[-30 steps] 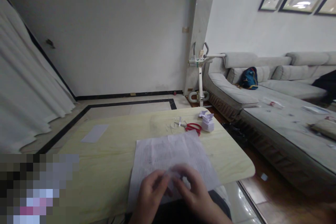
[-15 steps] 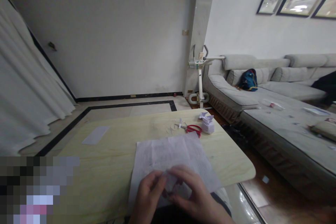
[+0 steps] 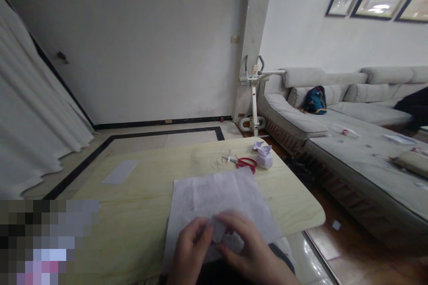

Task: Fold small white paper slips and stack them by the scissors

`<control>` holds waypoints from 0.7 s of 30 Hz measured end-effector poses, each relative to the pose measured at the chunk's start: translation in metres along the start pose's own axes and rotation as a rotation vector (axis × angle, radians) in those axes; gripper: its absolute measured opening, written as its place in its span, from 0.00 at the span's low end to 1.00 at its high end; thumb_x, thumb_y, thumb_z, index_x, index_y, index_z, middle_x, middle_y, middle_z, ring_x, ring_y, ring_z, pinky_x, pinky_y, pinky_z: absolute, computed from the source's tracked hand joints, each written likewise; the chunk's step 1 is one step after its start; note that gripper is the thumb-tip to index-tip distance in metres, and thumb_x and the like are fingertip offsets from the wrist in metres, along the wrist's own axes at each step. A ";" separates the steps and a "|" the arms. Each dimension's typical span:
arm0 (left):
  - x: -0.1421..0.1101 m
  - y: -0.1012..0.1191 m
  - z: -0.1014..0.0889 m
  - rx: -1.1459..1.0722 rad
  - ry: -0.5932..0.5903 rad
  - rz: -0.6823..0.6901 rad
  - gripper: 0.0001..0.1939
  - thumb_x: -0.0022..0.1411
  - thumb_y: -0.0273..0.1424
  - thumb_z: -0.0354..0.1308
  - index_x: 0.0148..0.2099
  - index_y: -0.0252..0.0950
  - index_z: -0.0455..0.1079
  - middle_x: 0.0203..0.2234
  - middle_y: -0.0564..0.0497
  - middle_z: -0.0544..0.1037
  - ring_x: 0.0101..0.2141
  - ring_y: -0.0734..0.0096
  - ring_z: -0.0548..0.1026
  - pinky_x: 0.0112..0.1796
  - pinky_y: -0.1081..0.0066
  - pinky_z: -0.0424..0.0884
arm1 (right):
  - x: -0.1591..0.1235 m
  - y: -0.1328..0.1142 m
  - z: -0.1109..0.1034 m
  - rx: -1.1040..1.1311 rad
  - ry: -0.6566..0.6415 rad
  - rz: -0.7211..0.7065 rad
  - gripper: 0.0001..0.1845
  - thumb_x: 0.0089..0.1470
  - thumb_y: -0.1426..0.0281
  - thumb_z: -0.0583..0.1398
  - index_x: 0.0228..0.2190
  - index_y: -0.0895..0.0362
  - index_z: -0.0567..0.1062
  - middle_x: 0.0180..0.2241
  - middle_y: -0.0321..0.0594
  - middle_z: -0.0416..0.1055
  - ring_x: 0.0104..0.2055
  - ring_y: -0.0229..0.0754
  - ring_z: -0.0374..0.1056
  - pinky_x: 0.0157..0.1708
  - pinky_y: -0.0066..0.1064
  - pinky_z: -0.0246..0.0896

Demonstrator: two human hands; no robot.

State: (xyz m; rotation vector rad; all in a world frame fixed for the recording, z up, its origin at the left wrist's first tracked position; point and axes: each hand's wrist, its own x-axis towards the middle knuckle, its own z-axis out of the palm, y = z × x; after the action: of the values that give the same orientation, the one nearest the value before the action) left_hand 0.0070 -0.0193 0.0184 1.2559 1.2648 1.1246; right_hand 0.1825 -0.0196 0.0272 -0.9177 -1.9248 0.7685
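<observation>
My left hand (image 3: 190, 249) and my right hand (image 3: 245, 247) meet at the near edge of the pale wooden table (image 3: 140, 196). Both pinch a small piece of white paper (image 3: 217, 230) between their fingertips, held just above a large creased white sheet (image 3: 217, 196) lying on the table. Red-handled scissors (image 3: 246, 163) lie farther back, beside a small stack of folded white paper pieces (image 3: 264, 156) and some thin paper scraps (image 3: 224, 159).
A flat slip of paper (image 3: 120, 172) lies at the table's far left. A grey sofa (image 3: 351, 142) with a blue bag (image 3: 314, 100) runs along the right. A white exercise machine (image 3: 254, 98) stands by the pillar. Curtains (image 3: 33, 120) hang at left.
My fingers have shifted slightly on the small paper piece, which now stands a little more upright between them. The view has barely moved.
</observation>
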 end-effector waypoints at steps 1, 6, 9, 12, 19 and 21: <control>0.000 0.000 0.000 0.006 0.003 0.009 0.16 0.58 0.45 0.61 0.35 0.37 0.77 0.27 0.51 0.82 0.32 0.60 0.79 0.34 0.71 0.75 | -0.001 0.001 0.000 -0.011 -0.013 0.004 0.30 0.50 0.80 0.62 0.55 0.50 0.69 0.50 0.45 0.73 0.48 0.47 0.71 0.49 0.36 0.68; 0.000 -0.003 0.000 0.045 -0.011 0.059 0.17 0.60 0.45 0.59 0.33 0.36 0.76 0.27 0.50 0.81 0.32 0.60 0.79 0.34 0.71 0.75 | -0.006 0.008 0.002 -0.061 -0.019 -0.005 0.33 0.50 0.79 0.63 0.56 0.49 0.67 0.51 0.45 0.72 0.49 0.48 0.70 0.50 0.37 0.67; 0.000 -0.003 0.000 0.039 -0.015 0.075 0.17 0.61 0.45 0.59 0.34 0.37 0.77 0.28 0.50 0.82 0.32 0.61 0.79 0.34 0.71 0.75 | -0.005 0.007 0.002 -0.078 -0.018 -0.015 0.32 0.50 0.78 0.62 0.56 0.49 0.67 0.51 0.45 0.72 0.50 0.48 0.70 0.50 0.37 0.67; 0.000 -0.003 0.001 0.019 -0.015 0.063 0.16 0.60 0.45 0.59 0.35 0.37 0.77 0.28 0.49 0.82 0.32 0.60 0.80 0.34 0.72 0.75 | -0.004 0.005 0.002 -0.088 -0.030 -0.010 0.31 0.50 0.79 0.62 0.55 0.50 0.67 0.50 0.45 0.73 0.50 0.48 0.70 0.50 0.36 0.67; 0.001 -0.011 0.001 0.080 0.010 0.080 0.18 0.61 0.46 0.57 0.37 0.37 0.77 0.31 0.48 0.82 0.35 0.59 0.80 0.37 0.70 0.76 | -0.007 0.012 0.008 -0.152 -0.020 -0.040 0.33 0.49 0.79 0.61 0.56 0.51 0.64 0.51 0.44 0.72 0.50 0.47 0.69 0.50 0.37 0.67; 0.000 -0.010 0.001 0.081 0.001 0.074 0.18 0.61 0.46 0.57 0.37 0.37 0.77 0.30 0.49 0.82 0.34 0.59 0.79 0.36 0.71 0.76 | -0.006 0.012 0.009 -0.174 -0.017 -0.062 0.34 0.49 0.79 0.60 0.57 0.51 0.63 0.52 0.45 0.71 0.52 0.48 0.69 0.50 0.36 0.67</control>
State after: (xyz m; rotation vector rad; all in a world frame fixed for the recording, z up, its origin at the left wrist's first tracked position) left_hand 0.0072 -0.0198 0.0087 1.3729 1.2842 1.1361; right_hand 0.1807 -0.0196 0.0110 -0.9530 -2.0495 0.5811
